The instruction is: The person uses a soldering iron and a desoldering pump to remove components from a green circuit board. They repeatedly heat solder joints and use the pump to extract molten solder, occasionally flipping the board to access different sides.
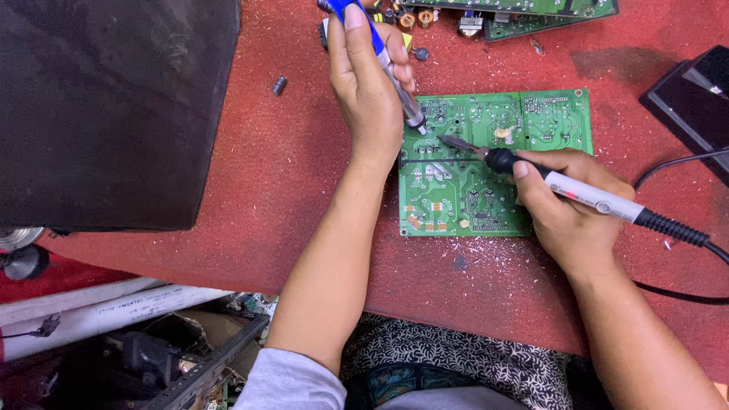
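A green circuit board lies solder side up on the red table. My left hand grips a blue and silver desoldering pump, thumb on its top, its tip touching the board's upper left area. My right hand holds a white soldering iron with a black collar. The iron's dark tip rests on the board, just right of the pump's tip. A black cord runs from the iron off to the right.
A large black box fills the left side. More green boards and loose parts lie at the top edge. A small dark capacitor sits left of my left hand. A black device lies at the right. White tubes sit below the table.
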